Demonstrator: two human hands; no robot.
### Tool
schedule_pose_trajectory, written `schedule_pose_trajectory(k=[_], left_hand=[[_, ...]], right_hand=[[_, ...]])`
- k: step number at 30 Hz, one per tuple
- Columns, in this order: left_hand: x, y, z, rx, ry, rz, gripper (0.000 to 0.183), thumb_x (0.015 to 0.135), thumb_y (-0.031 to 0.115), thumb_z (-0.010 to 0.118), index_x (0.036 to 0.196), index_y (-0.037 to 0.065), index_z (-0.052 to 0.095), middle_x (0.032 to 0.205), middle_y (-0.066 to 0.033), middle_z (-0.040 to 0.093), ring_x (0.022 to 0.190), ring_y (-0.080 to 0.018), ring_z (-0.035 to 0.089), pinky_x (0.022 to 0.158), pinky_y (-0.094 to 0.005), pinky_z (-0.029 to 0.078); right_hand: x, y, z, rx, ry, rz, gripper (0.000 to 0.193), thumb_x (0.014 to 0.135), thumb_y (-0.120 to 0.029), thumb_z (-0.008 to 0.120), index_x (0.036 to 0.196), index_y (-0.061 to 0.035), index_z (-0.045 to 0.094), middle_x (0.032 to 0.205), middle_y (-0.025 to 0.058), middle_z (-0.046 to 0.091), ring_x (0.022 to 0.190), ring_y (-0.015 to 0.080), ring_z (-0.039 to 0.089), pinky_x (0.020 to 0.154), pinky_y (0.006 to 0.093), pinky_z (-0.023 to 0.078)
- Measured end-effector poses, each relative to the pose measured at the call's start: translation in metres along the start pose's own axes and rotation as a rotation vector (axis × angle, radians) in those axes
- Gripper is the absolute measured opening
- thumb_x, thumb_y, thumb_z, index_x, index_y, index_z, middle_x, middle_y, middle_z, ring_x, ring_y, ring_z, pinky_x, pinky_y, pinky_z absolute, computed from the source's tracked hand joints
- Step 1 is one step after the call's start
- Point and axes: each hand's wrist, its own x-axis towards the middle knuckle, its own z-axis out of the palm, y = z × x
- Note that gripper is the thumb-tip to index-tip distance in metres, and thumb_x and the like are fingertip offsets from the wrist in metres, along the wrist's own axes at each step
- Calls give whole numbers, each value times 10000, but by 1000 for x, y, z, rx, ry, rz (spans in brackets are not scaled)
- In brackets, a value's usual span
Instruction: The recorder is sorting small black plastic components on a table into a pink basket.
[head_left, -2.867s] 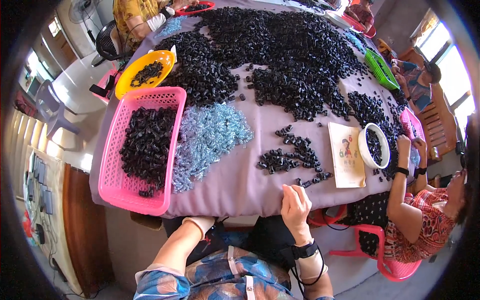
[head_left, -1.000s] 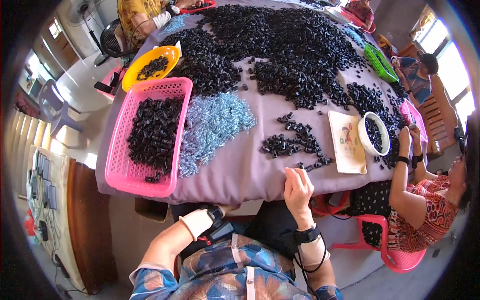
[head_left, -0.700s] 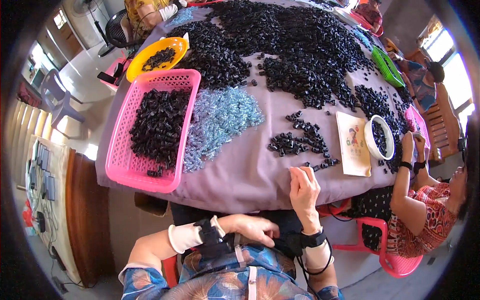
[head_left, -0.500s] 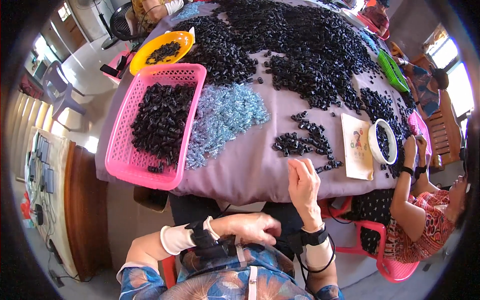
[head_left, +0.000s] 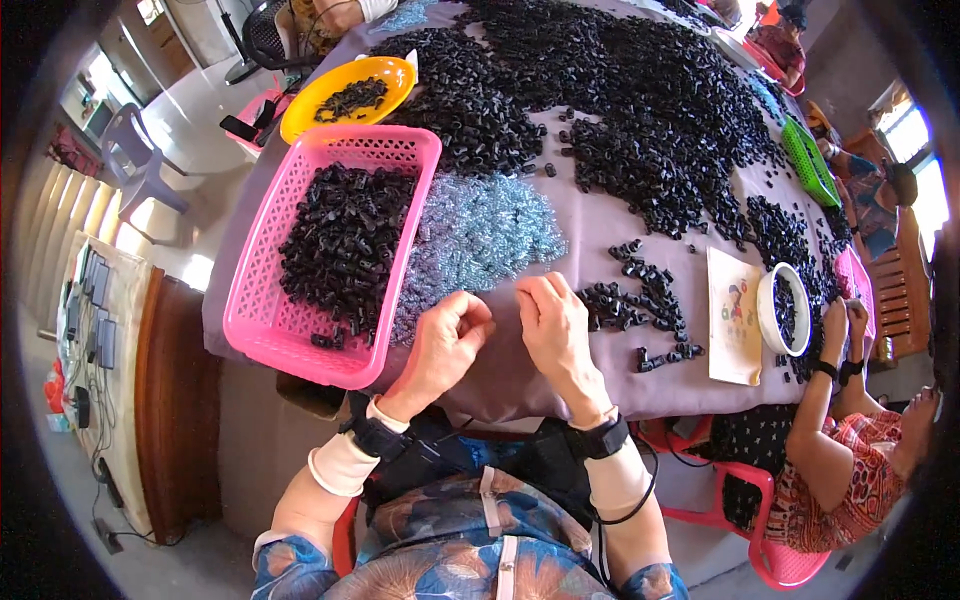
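My left hand [head_left: 440, 345] is over the table's near edge, beside the pink basket [head_left: 255, 290], its thumb and fingers curled into a pinch. To its right, my right hand [head_left: 557, 335] has its fingertips pressed together, close to a small group of black plastic pieces [head_left: 655, 290]. Whatever either pinch holds is too small or hidden to make out. Just beyond my hands lies a heap of small, shiny, pale blue pieces [head_left: 490, 225]. More black plastic pieces [head_left: 345, 245] fill much of the basket.
A large mound of black pieces [head_left: 640, 100] covers the table's far part. Left stands a yellow plate [head_left: 300, 112]; right are a cream booklet [head_left: 733, 320], a white bowl [head_left: 765, 310] and a green basket [head_left: 808, 165]. A co-worker's hands [head_left: 845, 325] work at the right edge.
Both my hands have moved. The left has risen from my lap to the table edge and closed into a pinch; the right has shifted left and forward. The view has shifted slightly.
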Motion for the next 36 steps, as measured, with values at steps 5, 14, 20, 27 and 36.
schedule_pose_trajectory(k=[5, 14, 20, 27, 36], left_hand=[[-3, -3, 9, 186, 101, 270, 120, 740, -77, 617, 793, 13, 557, 704, -30, 540, 574, -66, 517, 508, -214, 403], [-3, -2, 9, 209, 112, 287, 131, 741, -73, 626, 816, 10, 557, 733, -58, 549, 602, -115, 551, 541, -238, 438], [-2, 10, 15, 223, 138, 254, 178, 745, -65, 605, 903, 11, 575, 774, -117, 569, 690, -256, 606, 592, -322, 470], [9, 10, 27, 106, 73, 220, 179, 798, -67, 580, 962, -10, 623, 763, -53, 630, 593, -76, 564, 520, -211, 447], [12, -2, 30, 165, 27, 187, 75, 852, 40, 577, 913, 6, 604, 651, -3, 593, 528, -45, 517, 475, -207, 417]], right_hand=[[14, 4, 17, -165, -24, 50, 105, 825, -135, 576, 883, -60, 532, 839, 131, 529, 680, 331, 567, 576, 419, 461], [10, 9, 9, -70, -103, 27, 91, 832, -93, 558, 899, -46, 519, 858, 144, 537, 736, 346, 567, 617, 426, 462], [-2, 2, -8, 73, -137, 50, 103, 837, -46, 527, 938, -26, 530, 871, 158, 542, 775, 364, 557, 659, 420, 456], [-17, -1, -14, 240, -116, 157, 94, 844, -35, 518, 924, -6, 559, 851, 171, 583, 758, 330, 587, 646, 375, 470], [-27, 1, -9, 418, 32, 336, 68, 820, -5, 568, 887, -5, 558, 775, 129, 583, 660, 212, 572, 600, 296, 459]])
